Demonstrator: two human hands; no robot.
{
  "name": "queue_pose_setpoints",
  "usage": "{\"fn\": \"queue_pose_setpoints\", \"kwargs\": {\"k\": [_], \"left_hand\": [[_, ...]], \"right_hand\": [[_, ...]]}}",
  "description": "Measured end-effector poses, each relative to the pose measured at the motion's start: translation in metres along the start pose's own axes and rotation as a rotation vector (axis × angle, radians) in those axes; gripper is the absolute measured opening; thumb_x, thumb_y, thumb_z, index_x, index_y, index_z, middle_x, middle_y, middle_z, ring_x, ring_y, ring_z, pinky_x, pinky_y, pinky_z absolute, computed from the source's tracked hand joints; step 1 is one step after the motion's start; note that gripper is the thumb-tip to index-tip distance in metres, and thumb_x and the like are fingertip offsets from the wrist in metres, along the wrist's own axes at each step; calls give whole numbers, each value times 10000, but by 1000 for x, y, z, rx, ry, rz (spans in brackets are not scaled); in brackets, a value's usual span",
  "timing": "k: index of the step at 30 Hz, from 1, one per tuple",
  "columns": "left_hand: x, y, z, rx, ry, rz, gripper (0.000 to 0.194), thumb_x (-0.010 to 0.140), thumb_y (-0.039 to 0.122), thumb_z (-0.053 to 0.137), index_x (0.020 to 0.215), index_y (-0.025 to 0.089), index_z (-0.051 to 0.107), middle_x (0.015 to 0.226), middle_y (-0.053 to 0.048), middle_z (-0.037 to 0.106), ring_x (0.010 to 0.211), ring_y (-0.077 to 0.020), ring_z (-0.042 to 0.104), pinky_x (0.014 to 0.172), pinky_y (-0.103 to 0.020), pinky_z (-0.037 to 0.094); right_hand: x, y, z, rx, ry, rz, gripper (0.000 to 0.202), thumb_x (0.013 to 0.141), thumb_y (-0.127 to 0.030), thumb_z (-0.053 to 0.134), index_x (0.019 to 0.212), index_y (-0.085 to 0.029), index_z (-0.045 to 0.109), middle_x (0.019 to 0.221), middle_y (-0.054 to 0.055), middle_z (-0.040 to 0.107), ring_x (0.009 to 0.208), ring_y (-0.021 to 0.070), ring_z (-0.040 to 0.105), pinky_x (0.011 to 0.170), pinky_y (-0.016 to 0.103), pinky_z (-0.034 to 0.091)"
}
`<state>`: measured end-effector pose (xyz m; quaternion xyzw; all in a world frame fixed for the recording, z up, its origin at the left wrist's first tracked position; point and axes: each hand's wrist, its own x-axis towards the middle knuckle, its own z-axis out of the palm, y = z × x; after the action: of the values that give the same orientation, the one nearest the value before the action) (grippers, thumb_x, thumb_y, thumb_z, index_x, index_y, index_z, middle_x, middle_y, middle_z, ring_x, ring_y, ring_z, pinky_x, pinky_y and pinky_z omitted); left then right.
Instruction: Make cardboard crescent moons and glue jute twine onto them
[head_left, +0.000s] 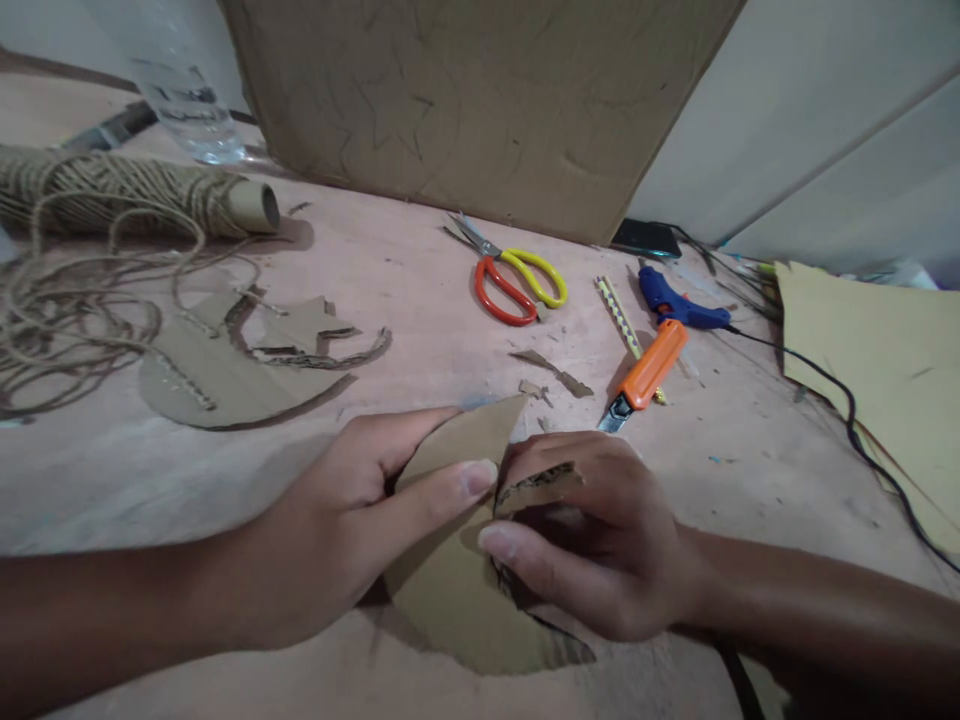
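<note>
Both hands are on a crescent-shaped piece of cardboard (pixel 450 590) above the table. My left hand (pixel 352 520) grips its outer curve, thumb on top and fingers underneath. At the inner curve, my right hand (pixel 600 540) pinches the edge with its thumb; its other fingers are partly hidden. A narrow cardboard strip (pixel 541 484) with its corrugation showing sticks up by the right fingers. Just beyond them lie torn cardboard scraps (pixel 555 372) and an orange utility knife (pixel 652 368) with its blade out.
Scissors (pixel 506 285) and a blue glue gun (pixel 679 300) with a black cord lie farther back. To the left are a twine roll (pixel 120 195), loose twine, and a cardboard moon (pixel 195 370) with a star (pixel 300 322). A large cardboard sheet (pixel 480 100) stands behind.
</note>
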<state>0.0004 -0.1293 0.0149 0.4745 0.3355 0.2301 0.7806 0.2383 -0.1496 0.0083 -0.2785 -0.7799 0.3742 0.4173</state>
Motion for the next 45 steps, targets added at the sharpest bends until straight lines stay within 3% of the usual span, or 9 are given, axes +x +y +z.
{"fn": "queue_pose_setpoints", "kwargs": {"k": [5, 9, 17, 23, 27, 30, 37, 41, 45], "left_hand": [[0, -1, -1, -30, -22, -17, 255, 1005, 386, 920, 1003, 224, 723, 886, 22, 647, 771, -144, 607, 629, -168, 558], [-1, -1, -1, -25, 11, -18, 250, 997, 374, 924, 977, 226, 724, 835, 41, 618, 730, -122, 566, 602, -139, 518], [0, 3, 3, -101, -20, -26, 209, 960, 274, 945, 970, 214, 745, 835, 57, 618, 730, -98, 529, 616, -106, 509], [-8, 2, 9, -248, -1, -57, 268, 1027, 458, 907, 1026, 197, 849, 895, 28, 779, 767, -111, 634, 645, -133, 505], [-5, 2, 4, -188, -48, -27, 161, 976, 305, 931, 998, 187, 823, 835, 40, 746, 718, -103, 607, 625, -133, 497], [-1, 0, -4, -142, -130, -13, 162, 921, 210, 951, 965, 173, 800, 792, 55, 671, 683, -88, 535, 592, -113, 466], [2, -6, -13, -170, -177, -98, 410, 1024, 506, 957, 1120, 147, 785, 892, 15, 690, 766, -112, 612, 643, -125, 528], [1, -3, -16, -106, -233, -112, 511, 1005, 633, 956, 1086, 146, 821, 925, -25, 775, 727, -118, 674, 636, -144, 576], [0, -3, -16, -49, -230, -124, 486, 992, 621, 952, 1059, 157, 826, 826, -5, 752, 607, -94, 628, 559, -134, 558]], "right_hand": [[-3, 4, 1, 37, 10, -54, 255, 1113, -152, 774, 947, -256, 611, 721, -59, 665, 629, 118, 604, 635, 258, 489], [-6, 6, 0, -49, -7, -101, 220, 1164, -212, 760, 1002, -266, 620, 744, -46, 651, 683, 145, 607, 674, 284, 500], [-4, 0, -4, -204, -28, -252, 194, 1141, -133, 757, 1019, -230, 642, 790, -15, 694, 679, 161, 627, 714, 363, 521], [-4, -3, -10, -228, 10, -177, 167, 1091, -123, 769, 1072, -238, 648, 828, -11, 715, 695, 155, 631, 666, 324, 497], [-4, 2, -4, -109, 26, -128, 130, 1071, -149, 781, 1042, -224, 679, 825, -10, 710, 704, 155, 627, 671, 310, 494], [-3, 5, 0, -74, 48, -199, 151, 1041, -93, 741, 1003, -220, 667, 788, -7, 684, 698, 174, 606, 706, 338, 513], [-3, -1, -6, -223, 1, -352, 142, 1088, -46, 751, 1055, -171, 690, 834, 40, 757, 706, 176, 664, 725, 373, 510], [-5, -4, -9, -216, 46, -260, 211, 1062, -44, 789, 1127, -209, 674, 899, 23, 780, 752, 171, 682, 731, 341, 547], [-4, -2, -8, -111, 90, -135, 192, 1041, -95, 783, 1113, -237, 676, 885, -8, 738, 745, 158, 674, 665, 289, 543]]}}
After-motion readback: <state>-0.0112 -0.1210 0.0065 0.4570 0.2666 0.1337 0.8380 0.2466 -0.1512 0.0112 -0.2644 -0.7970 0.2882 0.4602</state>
